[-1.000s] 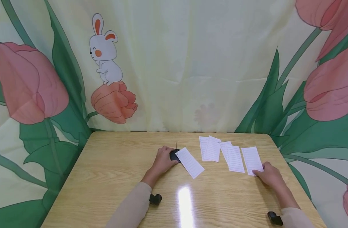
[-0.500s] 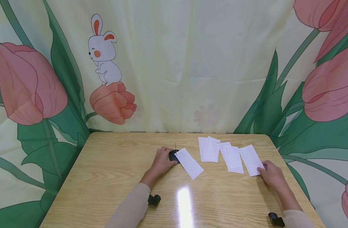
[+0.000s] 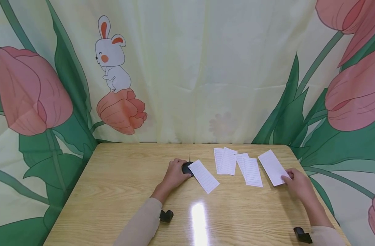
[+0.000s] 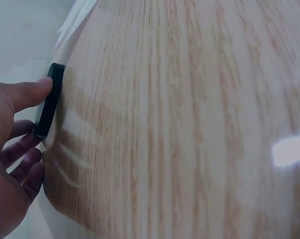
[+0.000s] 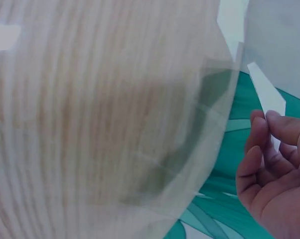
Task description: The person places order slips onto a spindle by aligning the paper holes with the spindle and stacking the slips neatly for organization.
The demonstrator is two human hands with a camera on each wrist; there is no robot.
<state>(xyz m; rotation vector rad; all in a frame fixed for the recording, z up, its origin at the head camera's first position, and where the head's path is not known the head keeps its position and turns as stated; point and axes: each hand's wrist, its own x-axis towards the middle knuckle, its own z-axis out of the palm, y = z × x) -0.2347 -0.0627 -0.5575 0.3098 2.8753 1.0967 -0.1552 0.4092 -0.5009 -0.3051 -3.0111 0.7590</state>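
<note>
My left hand (image 3: 174, 173) grips the edge of a black round base (image 3: 186, 168) with a thin upright metal pin (image 3: 189, 160), a bill spike. In the left wrist view, the thumb presses the top of the black base (image 4: 50, 102) and fingers sit under or beside its edge. One lined paper slip (image 3: 205, 177) has its upper left corner at the pin; whether it is pierced is too small to tell. On the right, my right hand (image 3: 298, 182) pinches a white paper slip (image 3: 271, 166) by its lower right corner, raised off the table in the right wrist view (image 5: 267, 89).
Several lined slips lie between the hands: one overlapping pair (image 3: 228, 161) at the back and another pair (image 3: 253, 172) closer to the right hand. The wooden table (image 3: 120, 177) ends at a printed curtain (image 3: 181, 68). Light glares on its front middle.
My right hand has slid its slip slightly, then lifted it off the table and moved a little right and back. The left hand keeps its hold on the spike's base.
</note>
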